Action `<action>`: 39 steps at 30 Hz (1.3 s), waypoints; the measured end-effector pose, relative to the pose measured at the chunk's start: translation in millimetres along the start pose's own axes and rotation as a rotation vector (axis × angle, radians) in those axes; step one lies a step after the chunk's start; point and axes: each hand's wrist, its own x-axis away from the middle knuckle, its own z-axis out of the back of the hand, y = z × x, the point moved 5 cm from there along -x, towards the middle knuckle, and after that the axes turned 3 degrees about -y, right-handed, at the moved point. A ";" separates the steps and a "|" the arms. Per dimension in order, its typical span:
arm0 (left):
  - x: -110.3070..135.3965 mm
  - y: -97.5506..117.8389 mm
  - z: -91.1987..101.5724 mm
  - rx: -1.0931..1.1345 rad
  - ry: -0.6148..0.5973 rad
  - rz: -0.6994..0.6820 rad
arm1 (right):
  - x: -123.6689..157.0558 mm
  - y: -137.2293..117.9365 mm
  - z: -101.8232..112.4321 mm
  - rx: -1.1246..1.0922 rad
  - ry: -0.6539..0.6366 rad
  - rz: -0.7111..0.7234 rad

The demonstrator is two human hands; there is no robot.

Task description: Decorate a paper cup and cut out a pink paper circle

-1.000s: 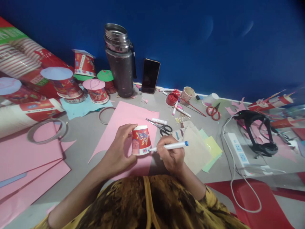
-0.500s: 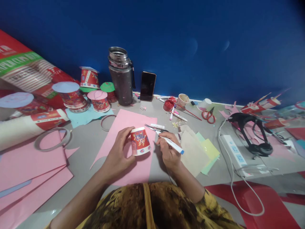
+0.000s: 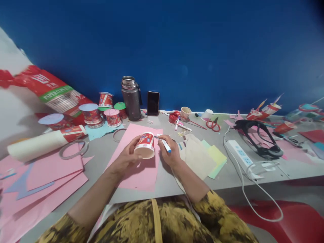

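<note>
A red printed paper cup (image 3: 146, 142) is tilted in my left hand (image 3: 126, 156), its open mouth facing me. The fingers of that hand wrap round the cup's left side. My right hand (image 3: 169, 152) grips a white marker with a blue end (image 3: 166, 146), its tip pointing left at the cup's right side. Whether the tip touches the cup I cannot tell. Beneath the cup lies a sheet of pink paper (image 3: 138, 179). Just right of my right hand are a beige sheet (image 3: 198, 157) and yellow paper (image 3: 217, 154).
A dark flask (image 3: 131, 101) and a phone (image 3: 153, 103) stand by the wall. Decorated cups (image 3: 112, 118) cluster at the left, behind a roll of tape (image 3: 73, 157). Red-handled scissors (image 3: 213, 125), a black head strap (image 3: 258, 138) and a power strip (image 3: 243, 157) lie at the right.
The cup has tipped so its open mouth now faces me. My right hand has moved left with the marker, bringing the tip to the cup. The camera view has tilted up.
</note>
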 end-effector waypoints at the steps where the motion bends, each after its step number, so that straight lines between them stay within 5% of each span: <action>1: -0.2 -0.7 -1.1 0.060 -0.025 0.031 | -1.2 1.0 -1.1 0.012 -0.014 0.007; 7: -5.5 -6.0 -1.4 0.460 0.085 0.165 | -3.0 9.1 -9.1 0.145 -0.090 -0.005; 12: -11.3 9.6 -0.4 0.475 0.112 0.197 | -5.0 4.6 -13.6 0.259 -0.175 -0.028; 17: -32.2 32.3 7.6 0.487 0.120 0.189 | -35.9 -4.8 -2.8 0.416 -0.274 0.001; 21: -60.3 29.4 12.0 0.510 0.141 0.192 | -61.2 3.8 3.5 0.524 -0.241 0.000; 26: -82.1 13.4 18.6 0.545 0.149 0.225 | -60.8 37.6 -9.2 0.545 -0.215 0.013; 31: -85.8 1.9 31.8 0.602 0.147 0.248 | -53.6 65.9 -8.1 0.431 -0.138 0.064; 39: -81.6 -4.5 38.2 0.675 0.063 0.287 | -54.3 65.5 -1.4 0.341 -0.108 0.120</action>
